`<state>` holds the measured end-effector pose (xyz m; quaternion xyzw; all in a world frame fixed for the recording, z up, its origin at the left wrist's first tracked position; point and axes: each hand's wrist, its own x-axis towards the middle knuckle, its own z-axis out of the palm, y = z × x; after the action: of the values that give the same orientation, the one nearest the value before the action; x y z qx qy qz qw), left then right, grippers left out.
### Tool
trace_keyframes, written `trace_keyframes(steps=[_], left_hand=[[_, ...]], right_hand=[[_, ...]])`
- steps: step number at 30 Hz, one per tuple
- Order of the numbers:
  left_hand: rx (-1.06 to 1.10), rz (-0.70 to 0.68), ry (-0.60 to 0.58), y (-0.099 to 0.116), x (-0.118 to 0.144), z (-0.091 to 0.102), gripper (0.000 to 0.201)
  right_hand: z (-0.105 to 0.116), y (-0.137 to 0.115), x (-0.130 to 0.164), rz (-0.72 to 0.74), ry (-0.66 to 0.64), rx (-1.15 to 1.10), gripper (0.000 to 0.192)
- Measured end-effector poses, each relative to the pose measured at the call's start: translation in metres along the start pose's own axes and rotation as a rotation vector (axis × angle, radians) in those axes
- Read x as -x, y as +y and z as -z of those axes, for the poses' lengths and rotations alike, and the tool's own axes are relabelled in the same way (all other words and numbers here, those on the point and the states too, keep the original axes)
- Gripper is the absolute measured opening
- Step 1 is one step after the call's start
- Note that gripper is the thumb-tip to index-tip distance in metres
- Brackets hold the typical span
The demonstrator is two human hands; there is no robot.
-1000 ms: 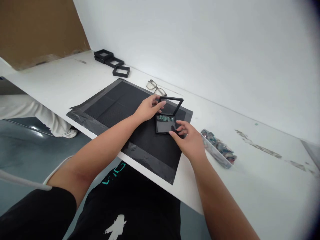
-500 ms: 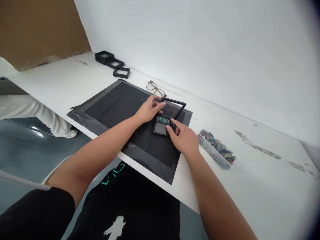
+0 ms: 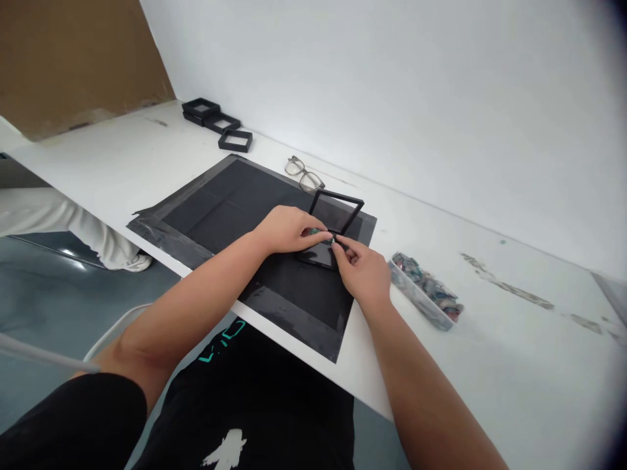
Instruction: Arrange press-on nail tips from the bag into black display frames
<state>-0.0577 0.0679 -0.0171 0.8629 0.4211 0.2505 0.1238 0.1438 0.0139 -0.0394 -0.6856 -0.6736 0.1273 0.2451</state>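
Note:
A small black case [image 3: 321, 256] lies on a black mat [image 3: 220, 209]. Its frame-shaped lid [image 3: 353, 207] stands tilted up behind it. My left hand [image 3: 284, 230] rests over the case's far part, its fingertips pinched on a small green part [image 3: 313, 230]. My right hand [image 3: 365, 269] comes from the right, and its thumb and forefinger meet the same spot at the case's edge. Both hands hide most of the case's inside.
A clear tray [image 3: 425, 294] of small mixed parts sits just right of my right hand. Eyeglasses [image 3: 304, 173] lie behind the mat. Three black frame boxes [image 3: 218, 121] stand at the far left. Another person's light trouser leg [image 3: 73, 222] shows below the table's left edge.
My left hand let go of the lid and dropped to the green part in the case. My right hand slid left to meet it. The lid stays raised.

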Motion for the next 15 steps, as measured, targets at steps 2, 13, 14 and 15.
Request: trace_keyframes(steps=[2, 13, 14, 15], left_hand=[[-0.068, 0.036, -0.053, -0.0035, -0.0010, -0.0028, 0.040], [-0.162, 0.203, -0.113, -0.0009, -0.0020, 0.0007, 0.042], [-0.160, 0.211, -0.111, -0.0010, -0.0023, 0.0010, 0.041], [-0.157, 0.216, -0.108, -0.0012, -0.0024, 0.0012, 0.041]], right_hand=[[-0.0005, -0.0014, -0.0008, -0.015, 0.007, 0.006, 0.044], [-0.0002, -0.0037, -0.0035, -0.008, 0.012, 0.024, 0.040], [-0.0001, -0.0040, -0.0034, -0.003, 0.013, 0.027, 0.040], [0.0001, -0.0043, -0.0032, 0.002, 0.013, 0.030, 0.040]])
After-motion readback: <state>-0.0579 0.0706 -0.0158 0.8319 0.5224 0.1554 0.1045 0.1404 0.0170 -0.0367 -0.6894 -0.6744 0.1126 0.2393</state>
